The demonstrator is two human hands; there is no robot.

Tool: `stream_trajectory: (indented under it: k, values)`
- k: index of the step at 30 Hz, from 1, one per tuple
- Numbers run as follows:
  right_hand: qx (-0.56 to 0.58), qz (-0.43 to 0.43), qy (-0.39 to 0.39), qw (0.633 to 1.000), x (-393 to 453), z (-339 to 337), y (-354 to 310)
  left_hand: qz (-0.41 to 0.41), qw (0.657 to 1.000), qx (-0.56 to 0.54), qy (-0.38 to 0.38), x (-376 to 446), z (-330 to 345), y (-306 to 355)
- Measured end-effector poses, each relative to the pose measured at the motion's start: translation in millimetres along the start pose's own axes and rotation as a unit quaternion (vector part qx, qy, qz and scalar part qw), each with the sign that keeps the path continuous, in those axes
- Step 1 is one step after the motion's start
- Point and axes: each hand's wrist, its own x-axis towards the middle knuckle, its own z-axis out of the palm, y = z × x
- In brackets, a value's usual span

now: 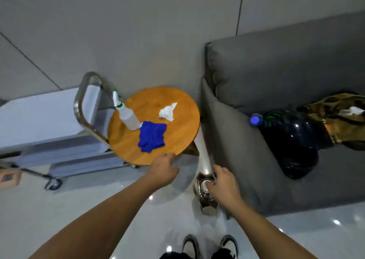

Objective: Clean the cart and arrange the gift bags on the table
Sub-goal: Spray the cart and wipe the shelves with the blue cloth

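A round wooden table [177, 108] stands in the middle, carrying a clear spray bottle [127, 116] with a green-and-white nozzle, a crumpled blue cloth [151, 138] and a crumpled white tissue [167, 111]. My left hand [164, 169] is at the table's near edge, thumb on the rim and fingers curled below it. A tall, shiny pale gift bag [204, 160] stands on the floor between the table and the sofa. My right hand [223, 185] grips its top edge. The cart [39, 118], white with a steel handle [79, 100], sits to the table's left.
A grey sofa [276, 71] fills the right side, holding a black plastic bag [292, 140], a blue-capped bottle [255, 119] and an olive-brown bag [339, 120]. Glossy pale floor lies below, with my shoes [209, 247] at the bottom. A brown box [8, 178] sits at the far left.
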Motion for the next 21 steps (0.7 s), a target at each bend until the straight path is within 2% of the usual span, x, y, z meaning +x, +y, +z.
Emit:
stream_trajectory:
  k: [4,9,13,21]
  values:
    - [-0.013,-0.062,-0.061,0.996,19.6,30.8,-44.6,-0.083,0.995,-0.033,0.047,-23.2,-18.9,-55.3]
    - [-0.066,-0.130,-0.135,0.980,30.6,70.1,-104.2,-0.142,0.981,-0.091,0.092,-36.3,-32.4,-118.3]
    - [-0.083,-0.154,-0.125,0.977,55.2,96.6,-147.3,-0.152,0.975,-0.130,0.099,-23.2,-45.6,-166.5]
    - [-0.084,-0.127,-0.085,0.985,95.9,154.3,-250.9,-0.129,0.976,-0.153,0.091,33.3,-110.5,-262.1]
